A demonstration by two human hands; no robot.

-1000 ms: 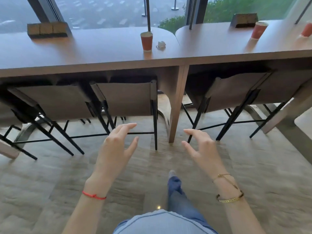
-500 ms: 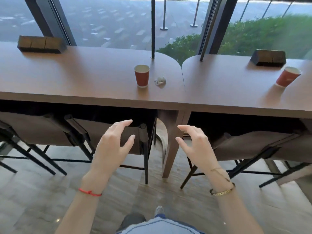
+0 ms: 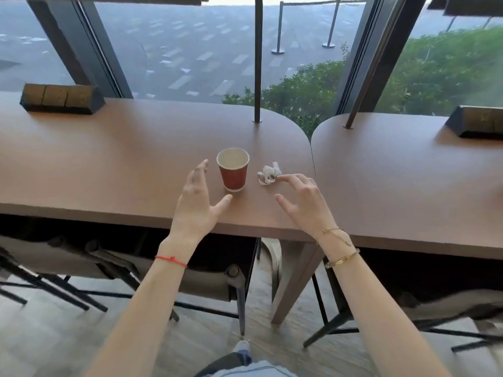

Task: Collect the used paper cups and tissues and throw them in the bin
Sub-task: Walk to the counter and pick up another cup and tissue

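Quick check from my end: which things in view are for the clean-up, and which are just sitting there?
For the job:
- red paper cup, upright, beside the open left hand
- crumpled tissue, at the fingertips of the open right hand

Just there:
- socket block, far left of the table
- second socket block, right-hand table
- chairs underneath

Red paper cup [image 3: 233, 172] with cream inside, white tissue [image 3: 269, 173], brown table [image 3: 109, 148].

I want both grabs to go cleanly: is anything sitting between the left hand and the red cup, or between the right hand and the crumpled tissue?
Nothing visible. The left hand is open beside the red cup, bare table between them. The right hand's fingertip is at the crumpled tissue.
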